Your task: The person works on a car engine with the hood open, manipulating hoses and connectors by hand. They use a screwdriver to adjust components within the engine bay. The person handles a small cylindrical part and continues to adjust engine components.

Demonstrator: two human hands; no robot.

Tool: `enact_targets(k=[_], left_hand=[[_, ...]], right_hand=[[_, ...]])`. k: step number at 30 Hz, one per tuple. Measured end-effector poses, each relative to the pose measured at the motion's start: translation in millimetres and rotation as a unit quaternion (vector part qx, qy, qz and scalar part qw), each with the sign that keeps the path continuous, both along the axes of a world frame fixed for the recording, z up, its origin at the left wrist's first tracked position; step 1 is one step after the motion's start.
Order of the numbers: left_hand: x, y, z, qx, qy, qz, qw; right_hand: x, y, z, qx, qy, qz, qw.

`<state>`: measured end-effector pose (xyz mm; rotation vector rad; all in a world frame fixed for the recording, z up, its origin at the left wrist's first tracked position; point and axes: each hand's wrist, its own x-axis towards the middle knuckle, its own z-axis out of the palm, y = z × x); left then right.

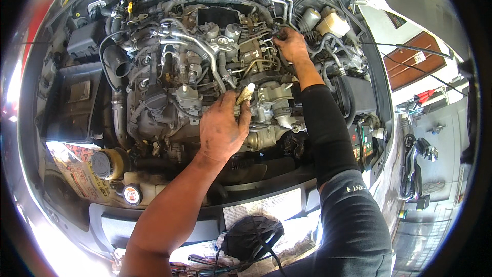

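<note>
In the middle of a car's engine [223, 46], my left hand [221, 127] holds a small pale yellowish tapered thing [246, 94] between thumb and fingers. Its exact kind is unclear; its light end points up and away from me. Farther off and to the right, my right hand [293, 47] reaches in beside the metal lines [262, 41] on the engine's right side. The fingers there are curled together, and whatever they grip is hidden among the dark parts. A black sleeve covers most of my right arm, while my left forearm is bare.
An open black airbox [51, 103] sits at the left, near a dark round cap [102, 164]. A whitish fluid reservoir [334, 23] stands at the far right, with a battery [363, 141] nearer me. A black cloth thing with straps [253, 237] lies at the front edge.
</note>
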<state>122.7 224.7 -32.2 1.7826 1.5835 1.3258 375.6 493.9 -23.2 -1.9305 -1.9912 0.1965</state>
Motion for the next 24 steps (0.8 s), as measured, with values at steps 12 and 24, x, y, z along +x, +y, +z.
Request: enact_targets(k=[12, 24], left_hand=[[-2.3, -0.4, 3.6, -0.010, 0.011, 0.000, 1.000], [-2.5, -8.3, 7.5, -0.021, 0.003, -0.010, 1.000]], right_hand=[[-1.7, 0.1, 3.0, -0.006, -0.011, 0.007, 1.000], [0.2, -5.5, -4.6, -0.017, -0.027, -0.007, 0.999]])
